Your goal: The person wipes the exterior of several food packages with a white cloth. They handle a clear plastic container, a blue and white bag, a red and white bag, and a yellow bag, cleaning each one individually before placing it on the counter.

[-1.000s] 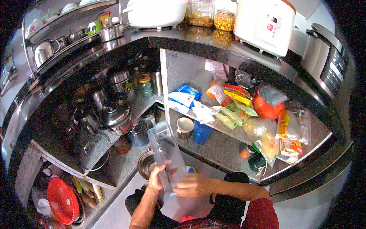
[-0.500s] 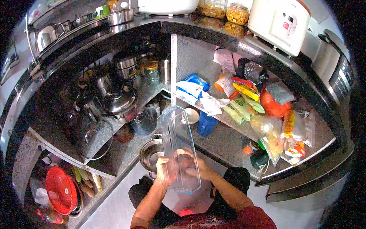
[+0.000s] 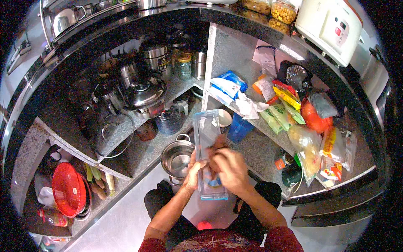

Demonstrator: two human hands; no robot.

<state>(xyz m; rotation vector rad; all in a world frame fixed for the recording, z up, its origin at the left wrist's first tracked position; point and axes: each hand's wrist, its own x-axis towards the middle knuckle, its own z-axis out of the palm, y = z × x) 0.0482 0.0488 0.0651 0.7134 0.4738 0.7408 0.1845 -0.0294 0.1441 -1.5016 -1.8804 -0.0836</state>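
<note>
My left hand (image 3: 194,173) grips the left side of a clear plastic storage container (image 3: 208,126) with a pale blue rim, its thumb over the edge. The container is long and rectangular, held lengthwise in front of me. My right hand (image 3: 231,171) is at the container's right side, fingers bent toward it and smeared by motion. A blurred brown patch (image 3: 217,145) shows by those fingers; whether it is a cloth or a reflection I cannot tell. Just left of the container, a steel pot (image 3: 170,158) with loop handles stands on the lower ledge.
Pots, a lidded pressure cooker (image 3: 145,94) and a glass lid (image 3: 112,133) fill the left shelf. A red basket (image 3: 67,189) lies lower left. Food packets (image 3: 277,117) crowd the right shelf above a blue cup (image 3: 240,128). A black counter edge (image 3: 252,25) curves overhead.
The container has turned and now stands straighter, more edge-on. My right hand has moved from behind its clear wall to its right side. The whole view has shifted a little left.
</note>
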